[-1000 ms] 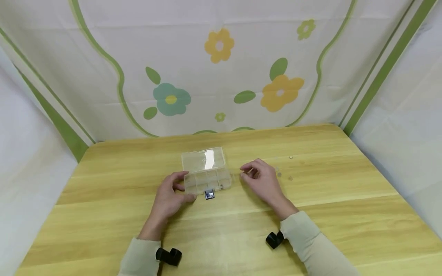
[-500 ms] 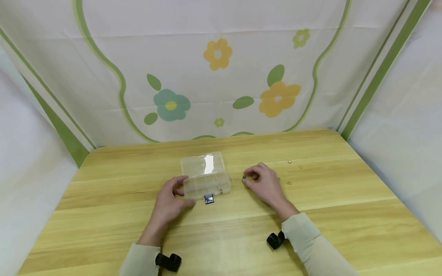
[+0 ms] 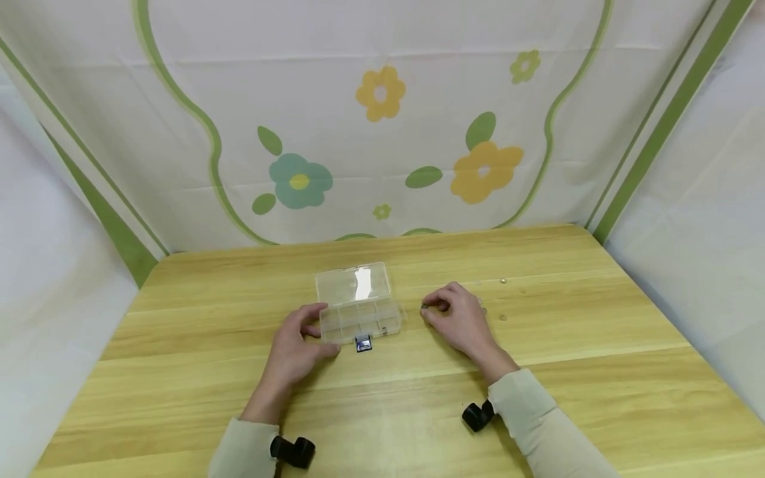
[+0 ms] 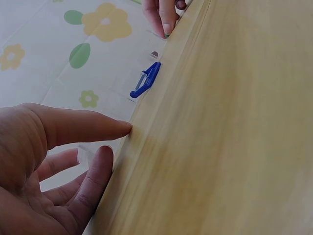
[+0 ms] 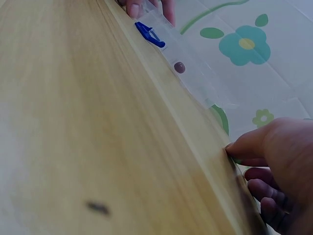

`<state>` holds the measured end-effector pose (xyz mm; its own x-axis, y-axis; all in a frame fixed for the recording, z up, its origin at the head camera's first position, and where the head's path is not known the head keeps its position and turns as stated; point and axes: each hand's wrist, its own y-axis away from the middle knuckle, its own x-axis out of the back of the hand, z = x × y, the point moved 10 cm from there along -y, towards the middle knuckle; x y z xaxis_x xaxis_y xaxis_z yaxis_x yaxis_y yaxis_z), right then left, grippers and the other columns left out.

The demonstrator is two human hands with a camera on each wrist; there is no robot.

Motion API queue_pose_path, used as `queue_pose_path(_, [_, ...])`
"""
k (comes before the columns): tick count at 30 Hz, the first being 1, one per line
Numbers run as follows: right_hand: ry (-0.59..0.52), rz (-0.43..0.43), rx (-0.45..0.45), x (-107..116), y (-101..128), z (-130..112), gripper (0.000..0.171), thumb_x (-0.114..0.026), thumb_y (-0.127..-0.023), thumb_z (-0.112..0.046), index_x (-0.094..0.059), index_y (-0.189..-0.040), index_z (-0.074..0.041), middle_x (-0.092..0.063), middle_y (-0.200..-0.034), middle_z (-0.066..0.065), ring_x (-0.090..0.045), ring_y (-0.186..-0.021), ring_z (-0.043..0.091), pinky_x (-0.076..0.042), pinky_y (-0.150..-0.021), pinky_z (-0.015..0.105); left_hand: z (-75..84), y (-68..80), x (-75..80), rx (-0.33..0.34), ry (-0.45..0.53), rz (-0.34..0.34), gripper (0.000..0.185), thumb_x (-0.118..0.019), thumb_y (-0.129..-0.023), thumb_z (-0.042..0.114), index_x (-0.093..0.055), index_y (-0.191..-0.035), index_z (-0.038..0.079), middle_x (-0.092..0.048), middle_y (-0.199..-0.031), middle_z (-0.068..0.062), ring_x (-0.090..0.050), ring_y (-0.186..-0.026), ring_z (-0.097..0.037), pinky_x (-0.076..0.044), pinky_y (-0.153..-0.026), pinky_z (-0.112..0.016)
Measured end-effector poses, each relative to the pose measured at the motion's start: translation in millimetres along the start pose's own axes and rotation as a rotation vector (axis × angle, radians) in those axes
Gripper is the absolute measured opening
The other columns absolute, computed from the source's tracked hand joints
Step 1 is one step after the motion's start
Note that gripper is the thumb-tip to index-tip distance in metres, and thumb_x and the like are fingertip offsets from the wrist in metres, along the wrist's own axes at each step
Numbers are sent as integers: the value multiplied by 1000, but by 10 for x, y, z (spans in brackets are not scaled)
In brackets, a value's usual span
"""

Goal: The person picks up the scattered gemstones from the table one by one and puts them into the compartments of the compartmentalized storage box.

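Note:
A clear plastic compartment box (image 3: 358,322) lies on the table with its lid (image 3: 343,285) raised at the back and a blue latch (image 3: 363,343) hanging at the front. My left hand (image 3: 295,345) holds the box's left end, thumb by the front corner and fingers round the far side. One small brown rounded piece (image 5: 179,67) sits in the compartment at the front right. To the right of the box, my right hand (image 3: 459,318) pinches a small dark greenish piece (image 3: 424,307) between thumb and index finger, close over the table; most of it is hidden by the fingertips.
Several small stone-like pieces lie on the wooden table (image 3: 382,411) beyond and right of my right hand, among them a shiny one (image 3: 503,280) and a dull one (image 3: 503,317). A flower-printed cloth (image 3: 335,119) stands behind the table's back edge.
My right hand has drawn slightly rightward from the box, and the dark piece now shows at its fingertips. The left hand keeps its hold on the box. The head view has tilted a little.

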<state>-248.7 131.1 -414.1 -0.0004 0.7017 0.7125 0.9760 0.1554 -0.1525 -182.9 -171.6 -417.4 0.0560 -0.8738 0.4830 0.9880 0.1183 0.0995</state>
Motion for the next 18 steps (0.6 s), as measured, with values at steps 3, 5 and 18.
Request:
queue_pose_path(3, [1,1,4,1,2,-2,11,-81,-95,-20,-83,-106,-17,-69,-106,2,-63,-96,18,-52,-88,38,4,0,1,-2,-3,1,78,-93,-74,2,-64,-146,10,-63,-141,-18,-64,-109,-29,-49,-83,-33])
queue_pose_path(5, [0,-1,4,-1,5,-1,11,-81,-95,-20,-83,-105,-17,-69,-106,2,-63,-96,18,-52,-88,38,-3,3,1,3,-4,-1,78,-93,-74,2,-64,-146,10,-63,-141,-18,-64,-109,-29,-49,-83,-33])
queue_pose_path(18, [-13,13,13,32,-20,-9,6,-82,-95,-19,-82,-101,-16,-69,-101,1,-64,-90,16,-53,-84,35,11,-28,-6,6,0,-10,79,-93,-74,1,-62,-147,10,-64,-141,-19,-65,-110,-30,-50,-82,-32])
